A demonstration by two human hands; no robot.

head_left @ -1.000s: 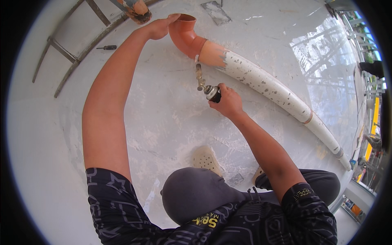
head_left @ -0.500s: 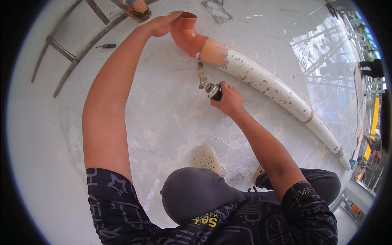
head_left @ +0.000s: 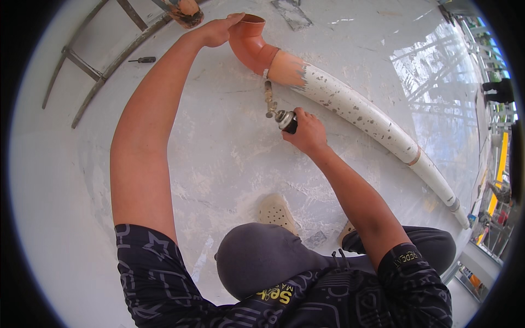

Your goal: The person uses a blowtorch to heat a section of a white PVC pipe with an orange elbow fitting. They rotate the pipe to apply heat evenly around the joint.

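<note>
A long white pipe [head_left: 358,109], spotted with grey flecks, lies across the floor, its far end bare orange. On that end sits an orange elbow fitting [head_left: 250,48], its open mouth turned up. My left hand [head_left: 220,30] grips the elbow by its rim. Wrapped round a gas canister [head_left: 288,121], my right hand [head_left: 309,133] holds a blowtorch [head_left: 268,99] whose nozzle points at the joint between pipe and elbow, a little apart from it. I cannot make out a flame.
A ladder-like frame [head_left: 90,70] lies at the far left, with a screwdriver [head_left: 143,59] near it. Beside it is an orange-smeared pipe end [head_left: 187,15]. A grey flat patch [head_left: 292,13] lies beyond the elbow. My shoe [head_left: 277,212] rests on the dusty floor.
Almost nothing differs. The torch nozzle has shifted very slightly toward the joint, while my left hand stays on the elbow.
</note>
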